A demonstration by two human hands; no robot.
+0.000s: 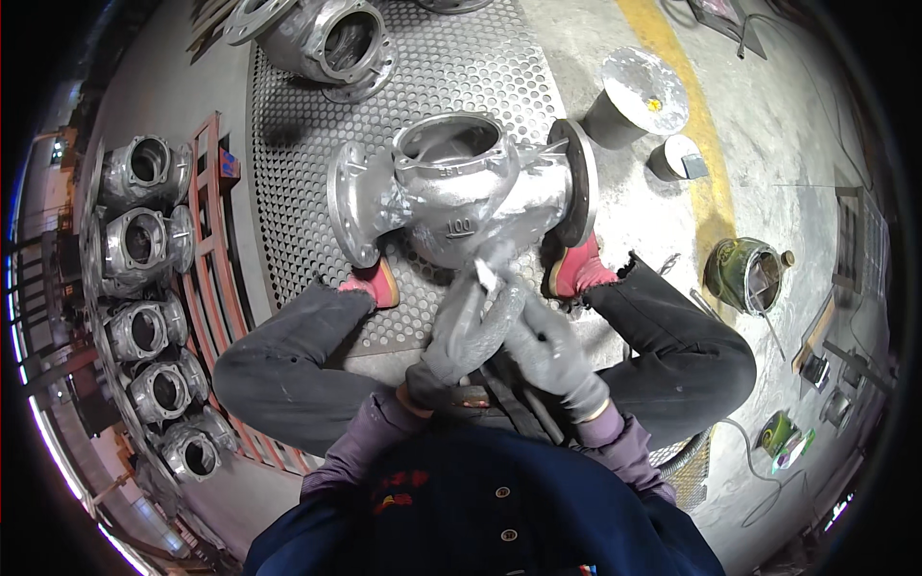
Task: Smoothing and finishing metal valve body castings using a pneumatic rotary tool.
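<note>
A large grey metal valve body (471,197) lies on the perforated plate between my feet, its round opening facing up and a flange at each end. Just in front of its near side, my two grey-gloved hands are brought together. My left hand (461,331) is closed, and a small white piece (487,276) shows at its fingertips; what kind of thing it is cannot be made out. My right hand (552,350) presses close against the left with its fingers curled in. Whatever lies between the two hands is hidden by the gloves.
More valve castings (144,240) stand in a row at the left beside a red metal rack (216,240). Another casting (331,43) sits on the perforated plate (288,202) ahead. At right are a grey drum (615,115), a small can (677,158) and a green pot (730,274).
</note>
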